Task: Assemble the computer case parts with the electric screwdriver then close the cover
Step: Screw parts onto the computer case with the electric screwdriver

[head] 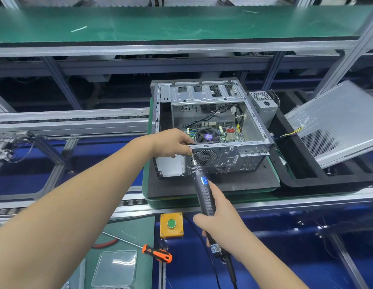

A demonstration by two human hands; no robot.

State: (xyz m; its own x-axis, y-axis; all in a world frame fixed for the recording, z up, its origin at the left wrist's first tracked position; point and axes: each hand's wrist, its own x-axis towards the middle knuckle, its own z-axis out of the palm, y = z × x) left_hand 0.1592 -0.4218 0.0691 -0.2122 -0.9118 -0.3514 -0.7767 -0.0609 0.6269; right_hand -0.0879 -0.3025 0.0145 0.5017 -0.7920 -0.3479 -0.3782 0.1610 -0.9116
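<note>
Left arm extended forward from the lower left, forearm bare, wrist straight. Left hand [173, 142] palm down, fingers curled over the near top edge of the computer case [212, 130], thumb below. Right arm enters from the lower right, forearm rising toward centre. Right hand [221, 217] wrapped around the grip of the electric screwdriver [203, 190], thumb lying along its barrel, tip directed up and away, just under the left fingers.

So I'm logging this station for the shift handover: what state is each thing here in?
Computer case: open, cover off, lying on its side.
Side cover: detached, propped tilted to the right.
Electric screwdriver: gripped, bit against the case's rear edge.
Left hand: gripping the case's rear top edge.
Right hand: wrapped round the screwdriver.
Orange manual screwdriver: lying unused.
Green button: untouched.
</note>
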